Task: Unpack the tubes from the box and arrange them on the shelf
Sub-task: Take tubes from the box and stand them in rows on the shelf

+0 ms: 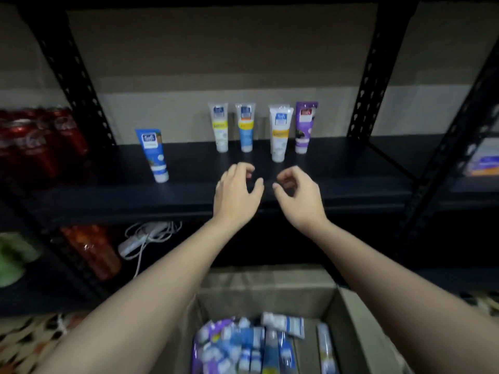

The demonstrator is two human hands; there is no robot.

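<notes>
1. Head view, my arms: both forearms reach forward and up from the bottom corners, over the box point(272, 290), with my hands side by side above the front part of the dark shelf point(351, 182).
2. My left hand point(236, 194) shows its back to me, fingers curled loosely and apart, thumb stretched toward the right; it grips nothing.
3. My right hand point(299, 195) mirrors it, fingers bent inward in a loose claw, thumb pointing left; it is also empty. The two thumbs are near each other but not touching.
4. The tubes on the shelf stand cap-down beyond my fingertips: a white tube with a yellow band point(220, 128), a blue-and-white tube point(246, 128), a white tube with an orange band point(279, 133) and a purple tube point(304, 128) in a row near the back wall. The orange-banded one stands closest to my fingers, just beyond them.
5. A blue tube point(154, 155) stands alone, tilted, well to the left of my left hand.
6. The box below my arms is plain brown cardboard, open, with a blurred heap of packed tubes point(243, 344) in white, blue and purple.
7. The tubes look like smooth glossy plastic, flat at the top and tapering to round white caps; the shelf is matt black with perforated metal uprights point(364, 85).
</notes>
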